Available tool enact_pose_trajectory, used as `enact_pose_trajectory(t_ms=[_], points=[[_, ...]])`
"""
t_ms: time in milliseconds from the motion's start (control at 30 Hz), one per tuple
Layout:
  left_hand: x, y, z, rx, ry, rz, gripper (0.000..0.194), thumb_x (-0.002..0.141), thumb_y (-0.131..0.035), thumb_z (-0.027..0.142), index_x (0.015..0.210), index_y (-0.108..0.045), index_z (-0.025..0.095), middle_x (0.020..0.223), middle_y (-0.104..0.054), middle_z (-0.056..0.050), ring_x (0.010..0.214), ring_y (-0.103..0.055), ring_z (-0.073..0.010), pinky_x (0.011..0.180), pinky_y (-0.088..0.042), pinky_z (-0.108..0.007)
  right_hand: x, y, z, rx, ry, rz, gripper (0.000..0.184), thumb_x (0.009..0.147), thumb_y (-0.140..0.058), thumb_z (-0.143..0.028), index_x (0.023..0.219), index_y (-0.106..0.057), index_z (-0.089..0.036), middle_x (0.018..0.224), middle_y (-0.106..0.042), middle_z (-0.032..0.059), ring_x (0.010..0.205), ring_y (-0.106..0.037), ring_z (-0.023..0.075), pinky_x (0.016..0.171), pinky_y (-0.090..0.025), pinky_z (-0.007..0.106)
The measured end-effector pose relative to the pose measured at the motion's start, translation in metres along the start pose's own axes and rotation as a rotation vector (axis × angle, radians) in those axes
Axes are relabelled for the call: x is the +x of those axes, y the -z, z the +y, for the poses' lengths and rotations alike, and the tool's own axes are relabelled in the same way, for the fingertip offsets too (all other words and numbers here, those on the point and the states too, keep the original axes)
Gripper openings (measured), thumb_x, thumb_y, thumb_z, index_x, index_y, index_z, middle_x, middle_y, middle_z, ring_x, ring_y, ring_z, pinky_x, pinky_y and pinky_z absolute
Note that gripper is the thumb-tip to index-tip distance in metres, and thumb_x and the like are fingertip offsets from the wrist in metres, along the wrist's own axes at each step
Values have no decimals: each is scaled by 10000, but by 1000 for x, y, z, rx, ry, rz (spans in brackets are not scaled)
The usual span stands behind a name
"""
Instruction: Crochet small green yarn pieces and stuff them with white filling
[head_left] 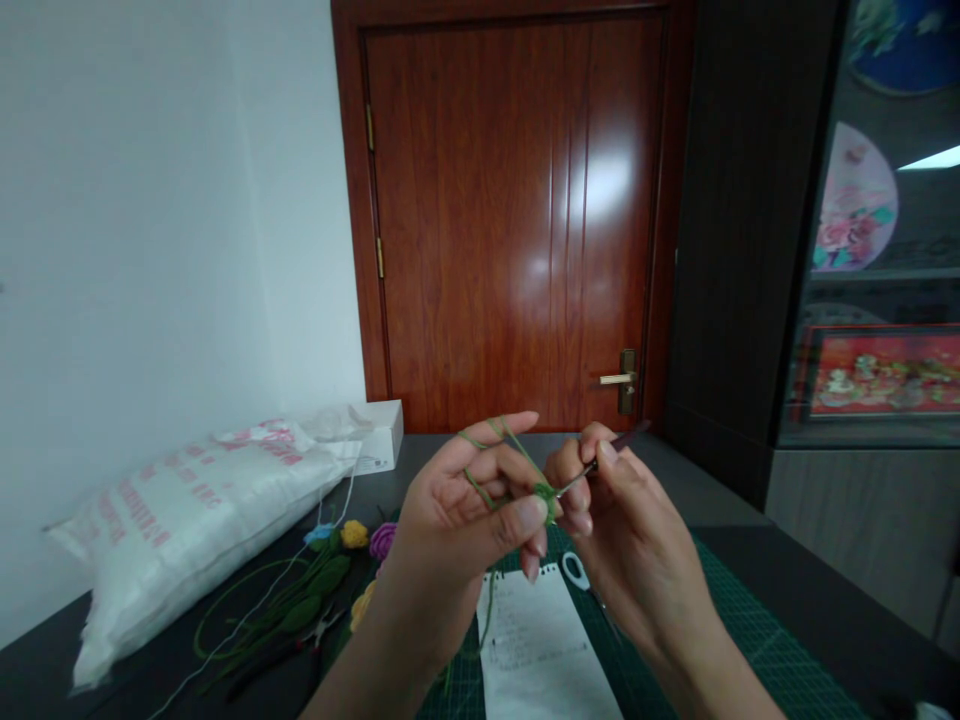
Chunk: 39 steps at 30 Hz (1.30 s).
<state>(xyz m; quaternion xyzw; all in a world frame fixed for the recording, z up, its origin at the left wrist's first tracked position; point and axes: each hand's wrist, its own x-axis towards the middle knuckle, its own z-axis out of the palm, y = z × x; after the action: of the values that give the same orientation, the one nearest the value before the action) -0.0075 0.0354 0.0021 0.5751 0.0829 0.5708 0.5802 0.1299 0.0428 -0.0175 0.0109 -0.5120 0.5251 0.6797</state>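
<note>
My left hand (480,500) pinches a small green crochet piece (546,497) between thumb and fingers. Green yarn (517,447) runs from the piece over the raised index finger and loops around the fingers, with a strand hanging below. My right hand (626,500) grips a crochet hook (592,467) by its dark handle, and the hook's thin metal tip meets the green piece. Both hands are held up above the table, close together. Fine stitches are too small to make out.
Below lie a handwritten notepad sheet (536,640), white-handled scissors (576,571) and a green cutting mat (750,640). At left are crocheted flowers (355,535), green leaves (326,580), pliers (319,630), a large white sack (187,520) and a white box (384,437).
</note>
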Motion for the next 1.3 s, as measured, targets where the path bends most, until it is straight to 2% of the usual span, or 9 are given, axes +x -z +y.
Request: enact_pose_trajectory(t_ms=[133,200,300,433,533,700,833,1133,1300], points=[[-1,-6,-4,120,-83,94,550,716,-858,59,1210,-648,175,735,-637,38,568,-602,-88,466,-552,-162,-3,1,6,-228,188,48,78,958,-703,-297,911,-680,-238,929,-670,4,841,-644,138,714,-549,259],[-1,-8,-6,145,-91,127,559,685,-877,55,1187,-661,173,754,-619,40,587,-585,-84,463,-557,-161,-5,2,8,-320,262,76,51,958,-709,-283,929,-689,-246,961,-705,13,917,-669,152,785,-556,275],[-2,-7,-8,178,-101,141,562,694,-874,65,1198,-652,175,790,-623,29,624,-589,-94,473,-572,-171,-5,3,10,-333,263,128,61,965,-704,-299,933,-694,-247,907,-721,1,847,-678,133,778,-554,262],[-1,-4,-9,195,-114,111,585,711,-861,71,1234,-618,170,833,-660,4,640,-606,-107,467,-571,-179,-3,0,9,-223,216,161,82,946,-727,-304,906,-693,-241,871,-727,-12,783,-677,114,713,-557,226],[-1,-5,-8,193,-77,127,584,705,-863,72,1225,-613,163,826,-666,0,669,-626,-122,474,-563,-175,-2,-2,7,-155,177,137,81,951,-717,-284,900,-679,-235,842,-730,-14,733,-662,100,670,-559,201],[-2,-6,-4,136,2,106,569,682,-881,94,1181,-613,152,789,-683,0,618,-618,-115,442,-517,-162,-3,-2,5,-85,93,72,93,982,-652,-317,922,-615,-256,812,-711,-28,630,-615,127,554,-562,249],[0,-2,-2,54,74,63,565,663,-891,98,1151,-611,156,749,-696,-2,532,-597,-101,420,-484,-162,-4,0,6,-56,63,44,95,1001,-615,-332,939,-588,-265,787,-705,-29,618,-602,129,563,-549,258],[0,3,0,-79,150,-9,513,666,-898,82,1107,-650,164,756,-709,-12,496,-568,-73,416,-460,-138,2,4,-2,-126,134,-93,130,998,-639,-343,930,-570,-256,804,-756,-7,619,-652,134,601,-529,265],[-1,2,1,-35,124,17,544,638,-922,94,1107,-658,171,742,-681,8,501,-556,-72,414,-464,-143,-1,6,-6,-252,245,-92,93,1005,-635,-324,952,-589,-263,857,-771,11,677,-696,160,660,-571,322]])
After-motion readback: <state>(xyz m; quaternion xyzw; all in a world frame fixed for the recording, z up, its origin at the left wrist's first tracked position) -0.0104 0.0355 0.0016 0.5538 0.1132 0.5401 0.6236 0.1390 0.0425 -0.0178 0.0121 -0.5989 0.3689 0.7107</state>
